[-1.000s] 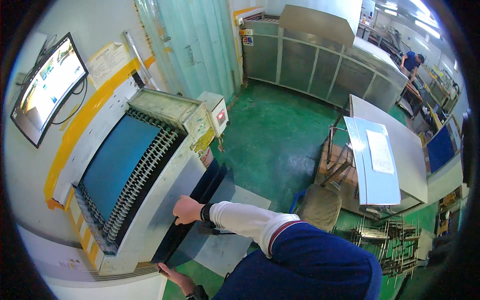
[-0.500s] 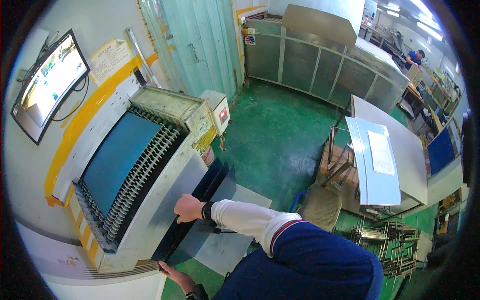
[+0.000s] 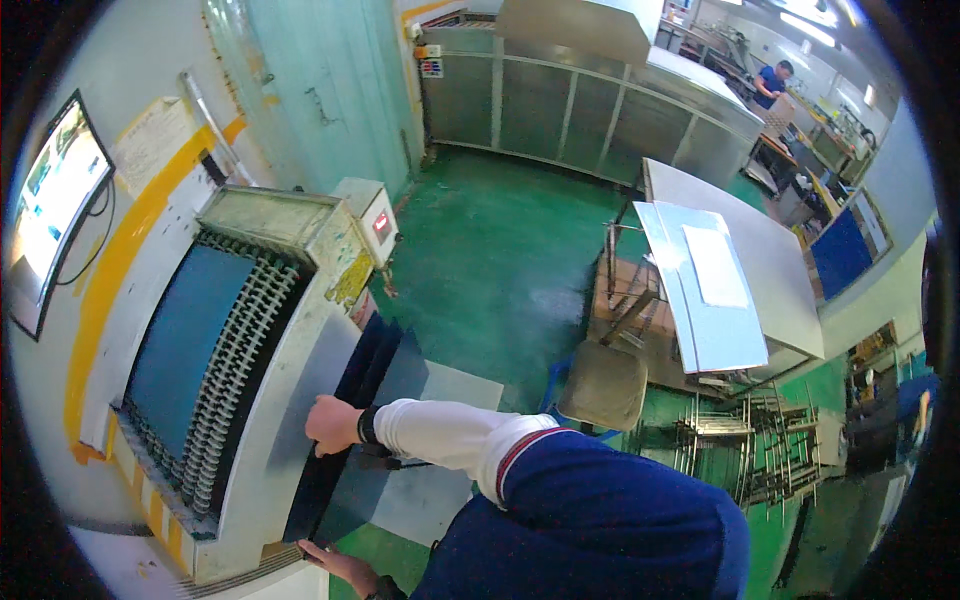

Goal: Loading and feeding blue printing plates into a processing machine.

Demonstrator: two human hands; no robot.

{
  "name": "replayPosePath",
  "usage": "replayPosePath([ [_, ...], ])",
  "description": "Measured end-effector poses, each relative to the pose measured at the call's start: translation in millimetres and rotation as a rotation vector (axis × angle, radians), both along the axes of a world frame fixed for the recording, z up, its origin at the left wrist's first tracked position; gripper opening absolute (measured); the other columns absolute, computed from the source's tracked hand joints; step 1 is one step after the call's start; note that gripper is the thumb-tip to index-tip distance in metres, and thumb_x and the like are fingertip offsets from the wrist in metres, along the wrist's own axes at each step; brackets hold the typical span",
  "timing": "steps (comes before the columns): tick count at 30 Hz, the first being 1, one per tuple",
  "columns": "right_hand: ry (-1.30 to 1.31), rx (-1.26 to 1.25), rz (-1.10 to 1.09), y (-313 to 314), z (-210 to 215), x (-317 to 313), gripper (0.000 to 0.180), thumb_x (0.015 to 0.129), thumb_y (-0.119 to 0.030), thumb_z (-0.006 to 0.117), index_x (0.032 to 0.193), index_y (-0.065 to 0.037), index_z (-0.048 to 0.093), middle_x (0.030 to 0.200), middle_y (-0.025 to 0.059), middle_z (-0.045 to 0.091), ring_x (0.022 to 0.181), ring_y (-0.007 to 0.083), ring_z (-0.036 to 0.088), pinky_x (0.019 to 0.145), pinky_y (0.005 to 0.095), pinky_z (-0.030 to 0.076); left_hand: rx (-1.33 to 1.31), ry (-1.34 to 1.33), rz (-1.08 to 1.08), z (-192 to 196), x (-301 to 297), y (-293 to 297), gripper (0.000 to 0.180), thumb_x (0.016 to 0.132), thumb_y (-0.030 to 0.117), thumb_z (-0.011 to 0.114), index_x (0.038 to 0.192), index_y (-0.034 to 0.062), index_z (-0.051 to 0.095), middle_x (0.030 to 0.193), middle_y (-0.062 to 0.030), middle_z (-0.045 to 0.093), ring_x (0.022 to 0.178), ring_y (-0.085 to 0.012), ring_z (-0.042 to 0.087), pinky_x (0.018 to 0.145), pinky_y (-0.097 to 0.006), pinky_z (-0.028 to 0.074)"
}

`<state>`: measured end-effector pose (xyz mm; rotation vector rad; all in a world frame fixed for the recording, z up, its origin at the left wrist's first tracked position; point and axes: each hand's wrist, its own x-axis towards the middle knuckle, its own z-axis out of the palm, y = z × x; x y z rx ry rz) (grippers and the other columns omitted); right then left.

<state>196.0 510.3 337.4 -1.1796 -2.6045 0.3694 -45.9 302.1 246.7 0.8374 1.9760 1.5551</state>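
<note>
A blue sheet (image 3: 192, 335) lies on the rows of rollers (image 3: 240, 365) of a conveyor machine at the left. Beside the machine, several dark flat panels (image 3: 330, 475) stand close together on edge. My right hand (image 3: 333, 425), reaching across in a white sleeve, is closed at the upper edge of these panels. My left hand (image 3: 340, 565) is lower down, with its fingers bent around the near bottom corner of the dark panels. Part of its grip is hidden. A grey sheet (image 3: 430, 490) shows under my right forearm.
A control box (image 3: 370, 222) sits at the machine's far end. To the right are a stool (image 3: 603, 385), a table (image 3: 730, 235) bearing light-blue boards (image 3: 700, 290), and metal racks (image 3: 755, 440). A screen (image 3: 62, 210) hangs at left. Another person (image 3: 772, 82) works far back.
The view has swung to the right, so the scene sits farther left. My right hand stays by the upper panel edge and my left hand by the lower corner.
</note>
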Motion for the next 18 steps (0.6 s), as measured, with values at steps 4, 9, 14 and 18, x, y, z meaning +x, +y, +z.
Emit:
replayPosePath([
  [4,-0.019,-0.024,-0.013,-3,4,-2,0.039,0.07,-0.047,0.071,0.08,-0.009,0.073,0.08,0.0085,0.069,0.081,0.0271,0.064,0.079,0.0381,0.042,-0.023,-0.231,0.04,0,-9,4,0.056,0.097,0.028,0.044,0.149,0.0203,0.026,0.155,-0.0135,0.018,0.139,-0.028,0.025,0.107,-0.043,0.035],
  [9,-0.041,-0.028,-0.025,-2,3,-5,0.039,0.07,-0.047,0.071,0.082,-0.009,0.074,0.082,0.0086,0.07,0.083,0.027,0.064,0.081,0.0389,0.041,-0.097,0.169,-0.147,-57,-52,-1,0.059,0.096,0.015,0.041,0.151,0.0215,0.021,0.155,-0.0098,0.018,0.14,-0.0269,0.024,0.109,-0.042,0.033],
  [14,-0.058,-0.045,-0.024,-5,6,-2,0.039,0.07,-0.047,0.071,0.082,-0.01,0.074,0.083,0.0081,0.07,0.084,0.0262,0.064,0.082,0.0385,0.041,-0.185,0.321,-0.185,-52,-49,-5,0.059,0.095,0.006,0.036,0.15,0.0215,0.022,0.156,-0.0099,0.018,0.14,-0.0264,0.023,0.109,-0.041,0.033],
  [18,-0.063,-0.046,-0.031,-6,7,-1,0.039,0.07,-0.048,0.072,0.082,-0.011,0.074,0.083,0.0077,0.07,0.084,0.0258,0.064,0.082,0.038,0.041,-0.152,0.149,-0.157,-42,-36,-2,0.061,0.094,0.003,0.037,0.15,0.0219,0.021,0.156,-0.0113,0.017,0.14,-0.0267,0.023,0.11,-0.041,0.033],
])
